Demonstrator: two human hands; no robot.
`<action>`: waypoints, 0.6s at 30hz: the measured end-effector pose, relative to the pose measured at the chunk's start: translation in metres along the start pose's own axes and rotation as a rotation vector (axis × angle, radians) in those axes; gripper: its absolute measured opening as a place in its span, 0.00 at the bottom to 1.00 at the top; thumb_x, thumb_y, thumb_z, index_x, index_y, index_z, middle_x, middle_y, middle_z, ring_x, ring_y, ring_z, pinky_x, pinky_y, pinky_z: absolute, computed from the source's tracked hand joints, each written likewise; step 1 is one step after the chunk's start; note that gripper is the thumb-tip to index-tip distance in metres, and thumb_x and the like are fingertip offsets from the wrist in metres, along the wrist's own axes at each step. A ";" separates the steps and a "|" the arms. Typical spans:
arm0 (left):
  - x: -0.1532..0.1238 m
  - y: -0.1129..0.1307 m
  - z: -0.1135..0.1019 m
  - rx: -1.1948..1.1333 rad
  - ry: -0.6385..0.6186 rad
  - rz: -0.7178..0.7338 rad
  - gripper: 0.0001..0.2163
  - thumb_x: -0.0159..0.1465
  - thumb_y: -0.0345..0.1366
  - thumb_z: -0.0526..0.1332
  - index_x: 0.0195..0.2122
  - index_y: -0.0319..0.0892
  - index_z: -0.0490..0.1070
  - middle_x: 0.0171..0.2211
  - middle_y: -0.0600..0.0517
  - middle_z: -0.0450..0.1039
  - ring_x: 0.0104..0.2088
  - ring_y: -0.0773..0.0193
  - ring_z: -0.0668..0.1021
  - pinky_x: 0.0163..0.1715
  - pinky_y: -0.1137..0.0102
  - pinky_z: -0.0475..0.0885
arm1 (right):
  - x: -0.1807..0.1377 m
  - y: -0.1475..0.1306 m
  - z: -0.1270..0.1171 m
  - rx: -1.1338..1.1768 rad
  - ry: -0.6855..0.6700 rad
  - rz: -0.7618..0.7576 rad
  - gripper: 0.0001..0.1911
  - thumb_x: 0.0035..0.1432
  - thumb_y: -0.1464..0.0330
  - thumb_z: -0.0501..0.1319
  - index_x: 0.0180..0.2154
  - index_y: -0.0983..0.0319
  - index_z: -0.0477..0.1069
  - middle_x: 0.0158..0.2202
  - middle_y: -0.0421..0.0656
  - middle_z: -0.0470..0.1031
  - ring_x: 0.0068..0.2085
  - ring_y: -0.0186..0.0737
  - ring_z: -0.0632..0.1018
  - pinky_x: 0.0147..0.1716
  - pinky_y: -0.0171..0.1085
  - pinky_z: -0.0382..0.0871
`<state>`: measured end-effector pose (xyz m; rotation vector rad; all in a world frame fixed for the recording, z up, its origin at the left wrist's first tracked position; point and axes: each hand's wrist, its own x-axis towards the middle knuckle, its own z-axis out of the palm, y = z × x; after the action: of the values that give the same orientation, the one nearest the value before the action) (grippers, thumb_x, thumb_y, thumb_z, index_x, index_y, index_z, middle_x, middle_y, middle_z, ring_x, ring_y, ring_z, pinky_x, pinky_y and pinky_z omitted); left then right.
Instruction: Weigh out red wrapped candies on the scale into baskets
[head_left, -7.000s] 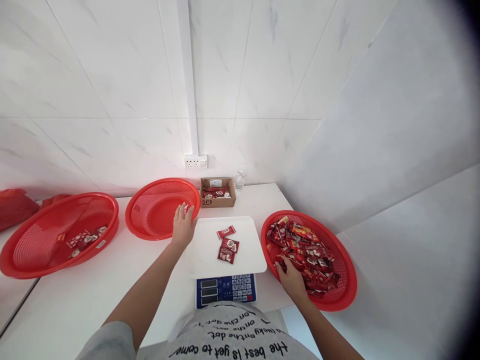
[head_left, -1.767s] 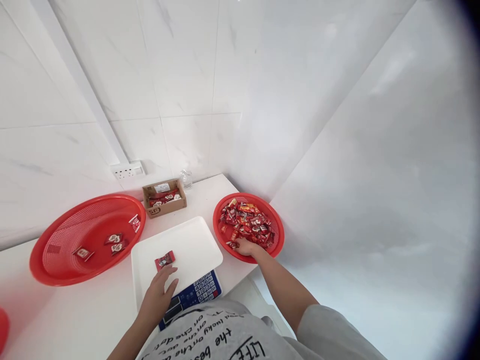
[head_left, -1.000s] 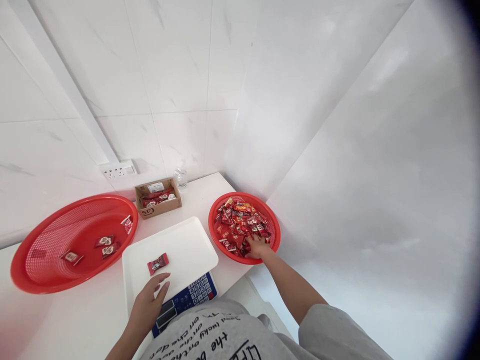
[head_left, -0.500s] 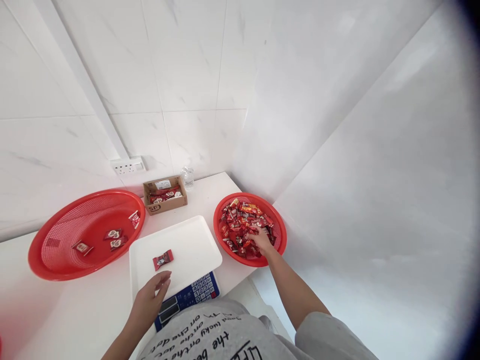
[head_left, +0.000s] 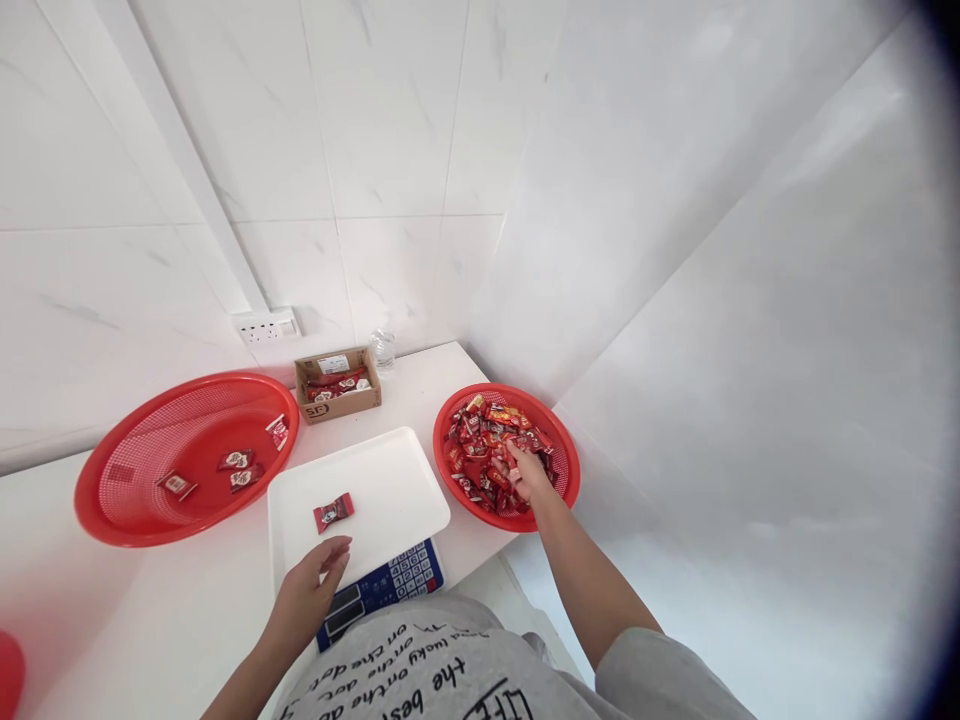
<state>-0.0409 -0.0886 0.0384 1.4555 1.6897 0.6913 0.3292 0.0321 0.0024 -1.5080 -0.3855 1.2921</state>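
Observation:
My right hand (head_left: 529,474) is over the right red basket (head_left: 572,470), palm turned partly up, with its fingers curled round a small wrapped candy, mostly hidden. Beneath it lie many red-wrapped candies (head_left: 472,450). At the near left edge of the white scale tray (head_left: 390,470) is my left hand (head_left: 311,582), loosely bent, thumb and fingers apart, nothing in it. Just beyond its fingertips a single dark red wrapped candy (head_left: 334,512) rests on the tray. The scale's blue keypad panel (head_left: 382,590) shows below the tray.
On the left stands a larger red basket (head_left: 90,500) with several wrapped candies. A small cardboard box (head_left: 345,408) of candies and a clear plastic cup (head_left: 383,350) sit near the wall. Another red rim (head_left: 9,675) shows at lower left.
My right hand has lifted slightly from the candies and turned its palm up, fingers curled. My left hand stays by the tray. The whole view has shifted a little.

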 end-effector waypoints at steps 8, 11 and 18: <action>-0.002 -0.008 0.002 0.009 -0.011 -0.001 0.17 0.55 0.49 0.54 0.39 0.44 0.72 0.38 0.50 0.78 0.40 0.57 0.78 0.42 0.64 0.73 | -0.010 -0.007 0.003 0.027 0.034 0.098 0.10 0.53 0.63 0.61 0.33 0.59 0.61 0.25 0.39 0.73 0.21 0.29 0.72 0.11 0.24 0.59; -0.003 -0.010 0.004 0.009 -0.003 0.008 0.17 0.56 0.48 0.54 0.39 0.44 0.72 0.38 0.51 0.78 0.40 0.58 0.78 0.43 0.64 0.73 | -0.024 -0.008 0.015 0.003 -0.039 0.115 0.12 0.50 0.63 0.64 0.32 0.59 0.62 0.24 0.38 0.72 0.19 0.27 0.70 0.10 0.24 0.56; -0.003 -0.009 0.009 0.008 -0.021 0.050 0.15 0.58 0.44 0.53 0.41 0.43 0.71 0.39 0.50 0.77 0.41 0.60 0.78 0.45 0.64 0.72 | -0.067 0.005 0.083 -0.310 -0.474 0.003 0.13 0.53 0.57 0.60 0.36 0.58 0.65 0.29 0.38 0.73 0.25 0.29 0.73 0.19 0.27 0.65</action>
<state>-0.0383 -0.0940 0.0265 1.5105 1.6469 0.6944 0.2319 0.0196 0.0449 -1.4379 -0.9240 1.6483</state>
